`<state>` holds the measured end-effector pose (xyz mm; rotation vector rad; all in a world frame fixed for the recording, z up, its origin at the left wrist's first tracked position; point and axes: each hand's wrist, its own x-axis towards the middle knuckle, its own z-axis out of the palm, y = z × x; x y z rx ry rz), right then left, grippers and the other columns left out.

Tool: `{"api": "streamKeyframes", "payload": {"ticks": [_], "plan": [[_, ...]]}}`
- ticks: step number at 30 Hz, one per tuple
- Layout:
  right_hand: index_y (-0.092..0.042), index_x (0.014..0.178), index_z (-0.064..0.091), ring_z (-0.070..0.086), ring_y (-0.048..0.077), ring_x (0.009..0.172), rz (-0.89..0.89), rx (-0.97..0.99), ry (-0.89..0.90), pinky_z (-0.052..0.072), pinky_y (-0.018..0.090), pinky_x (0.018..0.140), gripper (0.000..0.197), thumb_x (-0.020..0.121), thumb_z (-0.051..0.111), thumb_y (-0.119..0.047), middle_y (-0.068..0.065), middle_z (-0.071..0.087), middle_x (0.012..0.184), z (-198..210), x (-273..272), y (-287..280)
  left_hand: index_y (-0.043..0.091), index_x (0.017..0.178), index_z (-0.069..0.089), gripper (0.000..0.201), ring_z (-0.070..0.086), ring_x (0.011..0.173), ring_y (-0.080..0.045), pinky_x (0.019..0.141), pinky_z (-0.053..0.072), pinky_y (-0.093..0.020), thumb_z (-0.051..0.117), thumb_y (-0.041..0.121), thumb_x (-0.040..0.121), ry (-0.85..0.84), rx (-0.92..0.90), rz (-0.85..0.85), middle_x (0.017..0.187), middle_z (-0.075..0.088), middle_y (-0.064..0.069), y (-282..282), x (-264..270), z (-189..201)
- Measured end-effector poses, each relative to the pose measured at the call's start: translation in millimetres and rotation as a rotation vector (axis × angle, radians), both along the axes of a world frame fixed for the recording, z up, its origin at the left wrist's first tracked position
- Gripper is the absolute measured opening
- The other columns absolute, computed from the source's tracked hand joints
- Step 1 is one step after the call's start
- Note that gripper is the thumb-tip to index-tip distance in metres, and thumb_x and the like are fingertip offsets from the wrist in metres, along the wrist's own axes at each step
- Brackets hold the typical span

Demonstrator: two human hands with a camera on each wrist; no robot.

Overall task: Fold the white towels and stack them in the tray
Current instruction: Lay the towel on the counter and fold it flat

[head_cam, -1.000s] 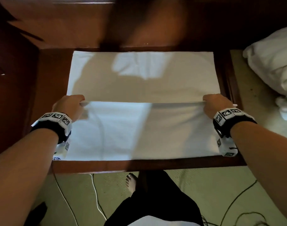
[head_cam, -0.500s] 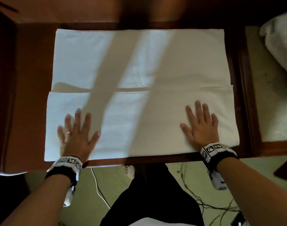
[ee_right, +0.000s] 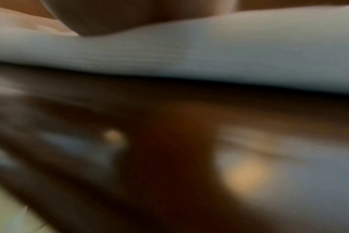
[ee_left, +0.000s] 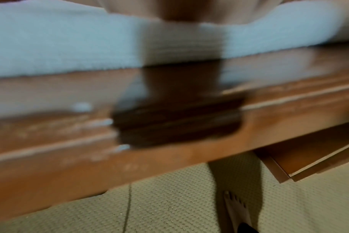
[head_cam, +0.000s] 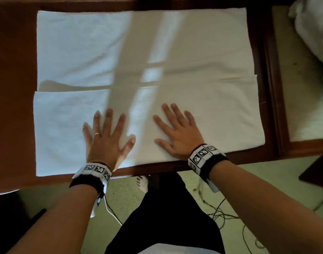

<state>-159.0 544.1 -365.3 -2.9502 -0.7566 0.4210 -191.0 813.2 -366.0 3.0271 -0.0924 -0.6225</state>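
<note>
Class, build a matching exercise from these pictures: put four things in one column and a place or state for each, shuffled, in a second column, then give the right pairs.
Things:
1. left hand
2. right hand
3. white towel
4. bare foot

Places or states:
A. on the carpet below the table edge
B. flat on the towel, wearing a ring
C. spread on the wooden table, near part folded over
D. flat on the towel, no ring showing

Pairs: 1-B, 2-D, 3-C, 4-A

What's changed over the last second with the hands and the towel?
Both hands let go of the near edge they had pinched and carried over, and laid it down. The left hand and right hand, flat on the folded flap of the white towel, then slid from its ends toward the middle. The towel's far half stayed spread on the wooden table.
</note>
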Motion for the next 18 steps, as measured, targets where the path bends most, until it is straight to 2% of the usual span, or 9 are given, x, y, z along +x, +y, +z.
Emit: {"api": "streamKeyframes", "payload": {"ticks": [2, 5, 7, 8, 10, 13, 14, 16, 18], "plan": [[-0.037, 0.158, 0.015, 0.002, 0.026, 0.154, -0.12, -0.038, 0.0, 0.017, 0.053, 0.118, 0.07, 0.096, 0.018, -0.069, 0.004, 0.003, 0.167, 1.9, 13.6, -50.9, 0.038, 0.161, -0.001, 0.08, -0.01, 0.155, -0.035, 0.118, 0.002, -0.068, 0.01, 0.077, 0.092, 0.008, 0.007, 0.009, 0.169, -0.012, -0.001, 0.3, 1.1, -0.8], [-0.038, 0.158, -0.001, -0.008, 0.021, 0.154, -0.482, -0.092, 0.04, 0.009, 0.053, 0.122, 0.07, 0.096, 0.008, -0.069, 0.0, -0.01, 0.167, 7.9, 35.6, -136.0, 0.04, 0.16, -0.002, 0.08, -0.01, 0.155, -0.034, 0.118, 0.002, -0.067, 0.009, 0.078, 0.091, 0.019, 0.015, 0.01, 0.169, -0.013, 0.001, -1.9, 1.5, -0.4], [-0.032, 0.159, 0.002, -0.006, 0.021, 0.154, -0.663, -0.116, 0.024, 0.009, 0.056, 0.121, 0.071, 0.096, 0.008, -0.065, 0.0, -0.008, 0.167, 13.6, 46.0, -164.5, 0.039, 0.16, 0.0, 0.081, -0.008, 0.155, -0.034, 0.118, 0.003, -0.067, 0.012, 0.078, 0.091, 0.024, 0.018, 0.003, 0.17, -0.01, 0.0, -3.5, 2.2, 0.3], [-0.028, 0.159, 0.007, -0.004, 0.023, 0.154, -0.698, -0.128, 0.0, 0.01, 0.058, 0.12, 0.07, 0.097, 0.01, -0.062, 0.002, -0.005, 0.167, 15.7, 49.4, -164.0, 0.038, 0.16, 0.002, 0.081, -0.006, 0.155, -0.035, 0.118, 0.004, -0.067, 0.014, 0.078, 0.091, 0.024, 0.014, 0.006, 0.17, -0.007, -0.001, -4.3, 3.1, 1.7], [-0.024, 0.158, 0.015, 0.002, 0.026, 0.154, -0.643, -0.095, -0.054, 0.013, 0.058, 0.119, 0.068, 0.098, 0.015, -0.057, 0.008, 0.002, 0.167, 18.5, 49.9, -138.7, 0.032, 0.161, 0.008, 0.083, 0.002, 0.154, -0.038, 0.116, 0.009, -0.068, 0.021, 0.075, 0.09, 0.015, 0.004, 0.005, 0.17, 0.001, -0.007, -7.3, 5.4, 4.4], [-0.027, 0.158, 0.02, 0.006, 0.028, 0.153, -0.365, 0.012, -0.03, 0.015, 0.053, 0.116, 0.068, 0.097, 0.024, -0.057, 0.008, 0.004, 0.167, 12.4, 32.7, -73.9, 0.019, 0.161, 0.016, 0.09, 0.017, 0.152, -0.041, 0.117, 0.017, -0.065, 0.027, 0.072, 0.089, -0.01, -0.04, -0.113, 0.167, 0.011, -0.018, -18.0, 12.3, 8.1], [-0.029, 0.158, 0.018, 0.004, 0.027, 0.154, -0.299, 0.012, 0.0, 0.014, 0.052, 0.117, 0.068, 0.097, 0.025, -0.059, 0.006, 0.002, 0.167, 8.5, 24.3, -56.5, 0.021, 0.162, 0.012, 0.091, 0.017, 0.152, -0.04, 0.118, 0.016, -0.063, 0.025, 0.074, 0.089, -0.003, -0.067, -0.191, 0.168, 0.009, -0.016, -20.2, 15.5, 8.3], [-0.034, 0.159, 0.011, -0.004, 0.026, 0.154, -0.284, -0.016, 0.035, 0.009, 0.053, 0.119, 0.069, 0.096, 0.024, -0.062, 0.003, -0.007, 0.167, 2.8, 14.7, -39.6, 0.03, 0.162, -0.002, 0.086, 0.009, 0.155, -0.036, 0.12, 0.011, -0.06, 0.011, 0.078, 0.091, 0.02, -0.077, -0.318, 0.17, -0.003, -0.008, -12.5, 22.6, 5.9], [-0.037, 0.158, 0.006, -0.009, 0.023, 0.153, -0.298, -0.018, 0.053, 0.005, 0.052, 0.119, 0.069, 0.097, 0.022, -0.063, 0.0, -0.012, 0.167, 0.5, 14.5, -40.3, 0.037, 0.16, -0.008, 0.08, 0.003, 0.155, -0.035, 0.119, 0.011, -0.062, 0.003, 0.077, 0.091, 0.03, -0.032, -0.251, 0.17, -0.009, -0.001, 15.2, 31.9, 4.3]]}}
